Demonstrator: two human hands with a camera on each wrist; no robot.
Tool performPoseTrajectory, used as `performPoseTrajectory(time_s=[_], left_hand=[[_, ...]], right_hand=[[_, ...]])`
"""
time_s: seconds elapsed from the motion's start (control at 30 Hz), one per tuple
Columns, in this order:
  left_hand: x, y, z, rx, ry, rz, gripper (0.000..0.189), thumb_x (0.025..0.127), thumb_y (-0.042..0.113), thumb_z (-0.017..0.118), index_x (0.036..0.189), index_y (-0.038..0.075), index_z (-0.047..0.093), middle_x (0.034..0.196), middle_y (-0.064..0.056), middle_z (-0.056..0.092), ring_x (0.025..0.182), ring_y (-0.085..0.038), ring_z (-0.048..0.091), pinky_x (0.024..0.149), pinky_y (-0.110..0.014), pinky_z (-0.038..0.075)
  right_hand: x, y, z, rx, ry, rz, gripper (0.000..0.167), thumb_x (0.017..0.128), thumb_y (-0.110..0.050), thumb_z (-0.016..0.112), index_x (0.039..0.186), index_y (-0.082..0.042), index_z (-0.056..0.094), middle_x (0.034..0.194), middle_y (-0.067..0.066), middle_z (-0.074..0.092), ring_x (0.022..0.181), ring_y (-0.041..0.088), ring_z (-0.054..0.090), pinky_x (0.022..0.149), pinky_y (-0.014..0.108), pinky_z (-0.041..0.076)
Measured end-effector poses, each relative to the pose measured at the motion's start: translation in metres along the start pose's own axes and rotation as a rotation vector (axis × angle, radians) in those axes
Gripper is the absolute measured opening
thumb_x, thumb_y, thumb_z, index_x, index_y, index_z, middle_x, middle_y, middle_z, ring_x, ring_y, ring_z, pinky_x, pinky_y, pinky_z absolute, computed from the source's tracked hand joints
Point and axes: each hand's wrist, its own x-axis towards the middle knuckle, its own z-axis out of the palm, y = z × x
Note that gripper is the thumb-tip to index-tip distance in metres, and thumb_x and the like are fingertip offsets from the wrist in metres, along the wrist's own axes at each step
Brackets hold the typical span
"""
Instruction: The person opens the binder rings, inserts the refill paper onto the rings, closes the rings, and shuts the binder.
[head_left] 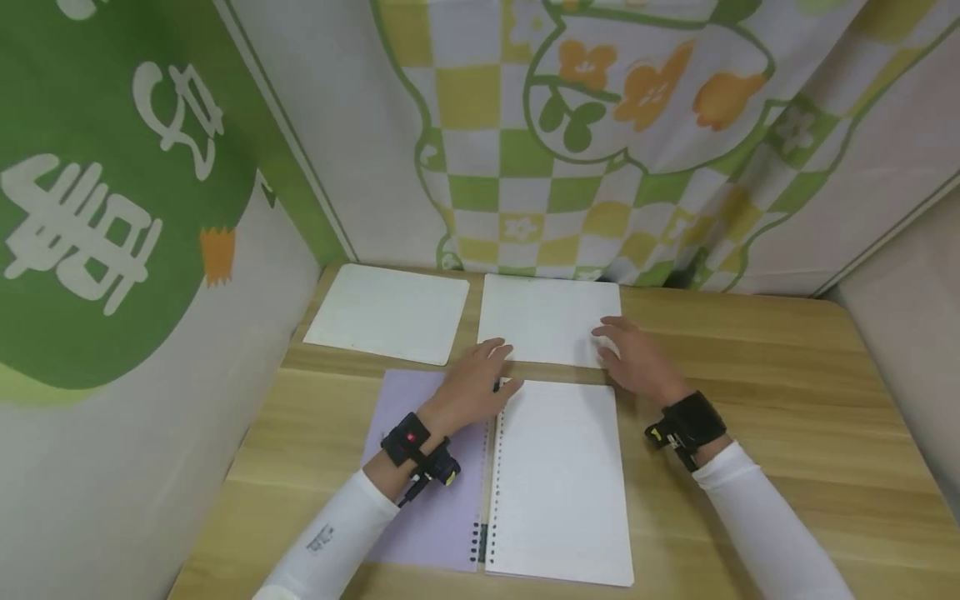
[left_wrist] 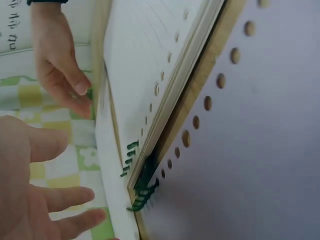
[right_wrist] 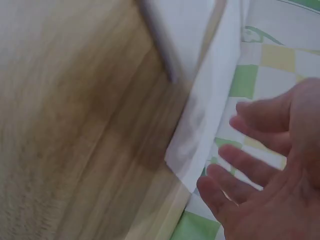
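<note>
A loose-leaf notebook lies opened flat, its lilac cover (head_left: 431, 525) on the left and a stack of white punched pages (head_left: 562, 483) on the right. Short dark binder rings (left_wrist: 142, 185) join the two halves at the ends of the spine; most holes between are bare. My left hand (head_left: 468, 387) hovers over the top of the spine, fingers loosely spread and holding nothing. Above the notebook lies a white sheet (head_left: 543, 321). My right hand (head_left: 641, 362) is at that sheet's right edge, fingers parted and slightly bent, with nothing in them; whether it touches the sheet I cannot tell.
Another white sheet (head_left: 390, 312) lies at the back left of the wooden table (head_left: 765, 400). A checked, flowered curtain (head_left: 540, 183) hangs behind the table's back edge. A green and white printed cloth (head_left: 135, 208) stands along the left side.
</note>
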Motion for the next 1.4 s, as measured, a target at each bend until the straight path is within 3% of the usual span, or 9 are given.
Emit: performPoseTrajectory(time_s=[0.13,0.23,0.33,0.77,1.0,1.23,1.4], left_hand=[[0.015,0.007,0.01,0.1,-0.076,-0.05,0.063,0.111,0.045,0.05,0.159,0.004,0.048,0.169,-0.019,0.039,0.155,-0.046,0.035,0.128,-0.063,0.026],[0.02,0.012,0.017,0.14,-0.104,-0.089,0.062,0.112,0.048,0.045,0.159,0.007,0.05,0.17,-0.016,0.038,0.155,-0.045,0.034,0.125,-0.067,0.028],[0.024,0.016,0.022,0.168,-0.107,-0.087,0.061,0.113,0.049,0.044,0.157,0.008,0.052,0.17,-0.014,0.039,0.154,-0.044,0.035,0.124,-0.066,0.031],[0.04,0.05,0.038,0.192,-0.164,-0.003,0.06,0.113,0.051,0.039,0.157,0.013,0.053,0.169,-0.01,0.041,0.154,-0.045,0.035,0.125,-0.064,0.03],[0.053,0.074,0.055,0.185,-0.2,0.042,0.059,0.114,0.049,0.037,0.159,0.013,0.051,0.17,-0.009,0.041,0.159,-0.042,0.03,0.131,-0.062,0.016],[0.062,0.104,0.071,0.277,-0.219,0.13,0.058,0.115,0.049,0.034,0.158,0.016,0.052,0.169,-0.005,0.044,0.156,-0.032,0.039,0.127,-0.057,0.027],[0.068,0.123,0.083,0.311,-0.242,0.188,0.057,0.115,0.046,0.032,0.158,0.015,0.052,0.168,-0.003,0.045,0.156,-0.028,0.04,0.127,-0.053,0.027]], right_hand=[[0.0,0.006,0.006,-0.056,-0.098,-0.035,0.03,0.108,-0.006,0.056,0.132,0.009,0.067,0.15,0.034,0.055,0.137,0.052,0.055,0.113,0.062,0.047],[-0.003,0.008,0.006,-0.056,-0.093,-0.034,0.027,0.106,-0.003,0.058,0.127,0.01,0.069,0.145,0.035,0.058,0.134,0.053,0.057,0.113,0.063,0.047],[-0.007,0.011,0.002,-0.06,-0.074,-0.035,0.025,0.104,-0.001,0.058,0.123,0.01,0.07,0.141,0.036,0.06,0.132,0.054,0.058,0.113,0.063,0.047],[-0.037,0.034,-0.019,-0.075,-0.04,0.075,0.024,0.104,-0.005,0.059,0.119,0.01,0.072,0.14,0.038,0.06,0.133,0.056,0.056,0.114,0.065,0.044],[-0.055,0.033,-0.023,-0.095,0.012,0.109,0.032,0.104,-0.007,0.062,0.129,0.011,0.067,0.143,0.04,0.055,0.132,0.057,0.056,0.112,0.067,0.045],[-0.064,0.028,-0.021,-0.068,0.047,0.085,0.035,0.103,-0.004,0.063,0.134,0.013,0.064,0.147,0.042,0.052,0.131,0.061,0.056,0.111,0.07,0.045],[-0.07,0.035,-0.02,-0.108,0.06,0.102,0.033,0.101,-0.002,0.063,0.13,0.014,0.066,0.142,0.043,0.056,0.132,0.06,0.055,0.112,0.07,0.043]])
